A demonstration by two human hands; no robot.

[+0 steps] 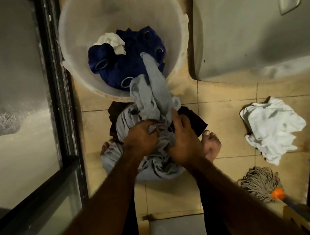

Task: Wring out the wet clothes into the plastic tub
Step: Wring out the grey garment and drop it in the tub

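Observation:
A translucent plastic tub [73,24] stands on the tiled floor at the top centre. Inside it lie a dark blue curtain with metal eyelets [135,53] and a white cloth [112,41]. A long grey cloth [150,97] hangs bunched between my hands, with one end draped over the tub's near rim onto the blue curtain. My left hand [140,138] grips the grey cloth on the left. My right hand [184,143] grips it on the right, fingers curled round the fabric. More of the grey cloth hangs below my hands.
A crumpled white cloth [273,128] lies on the floor at the right. A mop head [259,182] with an orange collar lies at the lower right. A white appliance [256,18] stands right of the tub. A glass sliding door frame [59,92] runs along the left. My bare foot [211,142] shows beneath.

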